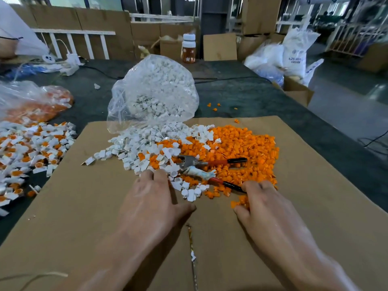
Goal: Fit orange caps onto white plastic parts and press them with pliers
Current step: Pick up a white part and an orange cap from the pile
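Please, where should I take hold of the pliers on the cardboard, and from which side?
I would grip the two red-and-black handles, coming from the right with the right hand. The pliers lie flat with handles spread and pointing right, the lower one ending near that hand, while the metal head sits among white parts.

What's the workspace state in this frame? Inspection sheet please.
Surface: cardboard sheet over a dark table.
Job's things: white parts spilling from a clear bag; orange caps heaped to their right; pliers lying across both piles, handles spread; capped parts piled at left.
Clutter: stray caps beyond the sheet; second bag of orange pieces at left; bottle at the far edge.
Hands: left hand fingertips in the white parts; right hand fingers curled over orange caps beside a pliers handle; hold unclear for both.
Cables: black cable across the far table; power strip far left.
Surroundings: cardboard boxes, white sacks, white rails.
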A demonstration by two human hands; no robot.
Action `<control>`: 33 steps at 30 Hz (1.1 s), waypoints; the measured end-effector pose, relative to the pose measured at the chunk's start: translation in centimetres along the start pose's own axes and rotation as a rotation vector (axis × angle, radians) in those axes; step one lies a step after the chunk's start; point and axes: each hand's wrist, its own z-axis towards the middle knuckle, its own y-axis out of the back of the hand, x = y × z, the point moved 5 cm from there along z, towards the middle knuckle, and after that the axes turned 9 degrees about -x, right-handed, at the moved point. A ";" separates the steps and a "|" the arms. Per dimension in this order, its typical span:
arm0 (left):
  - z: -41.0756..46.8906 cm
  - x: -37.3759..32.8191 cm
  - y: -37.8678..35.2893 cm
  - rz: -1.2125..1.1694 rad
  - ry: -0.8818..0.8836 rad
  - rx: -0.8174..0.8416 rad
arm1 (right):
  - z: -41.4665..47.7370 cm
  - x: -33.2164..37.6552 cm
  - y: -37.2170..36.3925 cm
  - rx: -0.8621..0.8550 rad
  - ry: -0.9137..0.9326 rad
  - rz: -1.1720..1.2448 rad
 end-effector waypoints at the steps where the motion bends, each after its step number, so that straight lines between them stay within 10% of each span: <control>1: -0.1 -0.4 0.0 -0.005 -0.009 -0.021 | 0.1 0.2 0.0 -0.023 0.004 0.006; 23: -0.8 -1.8 0.4 -0.153 -0.227 -0.103 | 3.8 5.3 -3.6 -0.143 0.464 0.101; 33: -1.0 -1.9 0.6 -0.174 -0.232 -0.118 | 3.9 3.0 -3.2 0.083 -0.025 1.012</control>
